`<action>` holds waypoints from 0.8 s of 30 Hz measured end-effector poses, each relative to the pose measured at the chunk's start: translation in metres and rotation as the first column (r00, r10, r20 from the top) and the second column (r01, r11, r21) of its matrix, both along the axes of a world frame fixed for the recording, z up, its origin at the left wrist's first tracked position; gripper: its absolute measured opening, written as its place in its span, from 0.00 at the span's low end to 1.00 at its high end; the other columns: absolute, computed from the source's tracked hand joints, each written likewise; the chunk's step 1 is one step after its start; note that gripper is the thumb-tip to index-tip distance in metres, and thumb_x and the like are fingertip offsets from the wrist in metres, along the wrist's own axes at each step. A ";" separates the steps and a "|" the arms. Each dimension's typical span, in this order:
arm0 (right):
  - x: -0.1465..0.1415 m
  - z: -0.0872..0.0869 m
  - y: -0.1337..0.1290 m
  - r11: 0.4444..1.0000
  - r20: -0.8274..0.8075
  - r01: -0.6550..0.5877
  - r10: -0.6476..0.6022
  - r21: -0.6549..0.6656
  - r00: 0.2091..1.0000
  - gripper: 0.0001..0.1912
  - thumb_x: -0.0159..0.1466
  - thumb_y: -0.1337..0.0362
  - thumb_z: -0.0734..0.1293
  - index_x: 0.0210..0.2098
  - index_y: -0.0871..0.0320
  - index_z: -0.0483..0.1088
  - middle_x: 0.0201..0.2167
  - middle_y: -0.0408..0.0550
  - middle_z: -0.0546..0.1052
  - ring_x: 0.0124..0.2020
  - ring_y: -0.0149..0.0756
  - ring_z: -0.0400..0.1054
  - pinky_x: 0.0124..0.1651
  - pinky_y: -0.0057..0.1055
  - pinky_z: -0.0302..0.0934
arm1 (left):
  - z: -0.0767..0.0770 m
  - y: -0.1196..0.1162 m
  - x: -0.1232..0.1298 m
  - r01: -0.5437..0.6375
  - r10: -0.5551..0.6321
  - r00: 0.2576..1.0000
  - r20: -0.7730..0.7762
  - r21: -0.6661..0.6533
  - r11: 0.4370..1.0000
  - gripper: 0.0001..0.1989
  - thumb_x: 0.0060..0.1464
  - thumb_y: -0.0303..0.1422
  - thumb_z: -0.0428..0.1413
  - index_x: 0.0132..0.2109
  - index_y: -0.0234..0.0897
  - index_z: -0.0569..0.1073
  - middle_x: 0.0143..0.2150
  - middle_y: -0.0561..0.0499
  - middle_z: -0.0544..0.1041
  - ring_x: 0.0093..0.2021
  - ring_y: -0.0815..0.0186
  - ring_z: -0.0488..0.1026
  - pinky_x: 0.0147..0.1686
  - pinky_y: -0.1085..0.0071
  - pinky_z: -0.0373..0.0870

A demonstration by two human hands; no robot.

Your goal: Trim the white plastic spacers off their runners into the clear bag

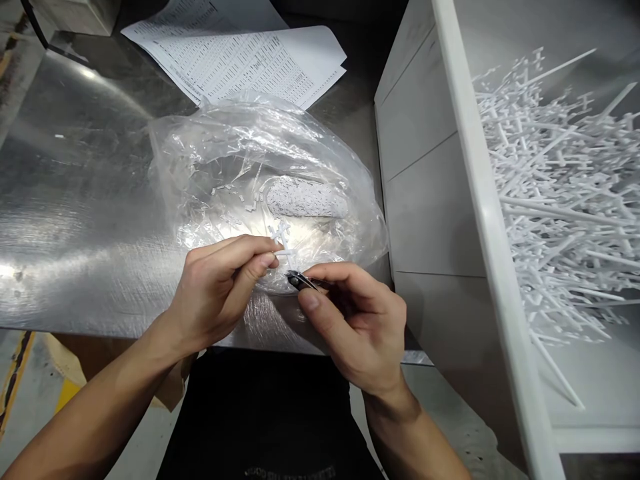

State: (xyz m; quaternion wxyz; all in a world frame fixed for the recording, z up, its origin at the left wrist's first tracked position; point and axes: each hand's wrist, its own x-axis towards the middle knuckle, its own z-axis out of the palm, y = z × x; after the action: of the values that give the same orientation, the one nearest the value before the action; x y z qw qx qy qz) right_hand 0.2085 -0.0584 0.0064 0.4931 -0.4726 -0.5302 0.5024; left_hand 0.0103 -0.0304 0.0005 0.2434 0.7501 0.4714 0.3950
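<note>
My left hand (pixel 220 283) pinches a white branched plastic sprue (pixel 283 236) between thumb and fingertips. Its small side arms stick up past the fingers. Close by on the right, my right hand (pixel 357 320) grips a metal nail clipper (pixel 299 280), whose jaws point left and sit just below the sprue; I cannot tell whether they touch it. Beneath both hands lies a clear plastic bag (pixel 330 147). A dense heap of tiny white pieces (pixel 306 199) is on or in the bag, with several loose bits (pixel 249 205) scattered left of it.
A light grey bin (pixel 463 167) on the right holds a large tangle of white sprues (pixel 565 200). Printed sheets (pixel 250 60) lie at the back of the metal table (pixel 80 200). A box (pixel 83 15) stands at the far left, and an open carton (pixel 165 390) is under the table.
</note>
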 end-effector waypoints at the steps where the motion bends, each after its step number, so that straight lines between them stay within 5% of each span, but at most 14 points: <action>1: 0.000 -0.001 0.000 1.000 0.009 0.002 -0.002 0.009 1.000 0.04 0.67 0.68 0.76 0.40 0.53 0.79 0.22 0.37 0.71 0.20 0.27 0.60 0.23 0.28 0.56 | 0.000 0.000 0.000 0.001 -0.001 1.000 -0.001 0.002 1.000 0.07 0.70 0.24 0.59 0.48 0.38 0.80 0.41 0.55 0.87 0.39 0.74 0.85 0.43 0.83 0.79; 7: -0.001 -0.003 0.000 1.000 0.009 0.009 -0.009 0.021 1.000 0.05 0.68 0.67 0.76 0.43 0.53 0.79 0.26 0.39 0.76 0.23 0.28 0.65 0.26 0.27 0.61 | -0.002 -0.001 0.001 -0.022 0.024 0.999 -0.043 0.052 0.998 0.06 0.70 0.25 0.59 0.49 0.37 0.81 0.43 0.54 0.88 0.41 0.73 0.85 0.45 0.82 0.80; 24: -0.001 0.000 0.008 0.978 -0.155 -0.028 -0.004 -0.205 0.988 0.06 0.72 0.61 0.74 0.39 0.55 0.79 0.24 0.38 0.74 0.23 0.26 0.63 0.25 0.25 0.58 | -0.005 0.001 0.006 -0.064 0.099 0.978 -0.185 0.185 0.981 0.07 0.71 0.25 0.58 0.47 0.34 0.82 0.35 0.54 0.86 0.32 0.71 0.83 0.36 0.78 0.78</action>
State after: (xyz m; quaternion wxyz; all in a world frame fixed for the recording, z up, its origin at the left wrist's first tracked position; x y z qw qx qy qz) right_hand 0.2077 -0.0504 0.0065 0.4779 -0.4777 -0.4380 0.5929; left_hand 0.0159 -0.0296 -0.0050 0.1122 0.7835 0.4861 0.3705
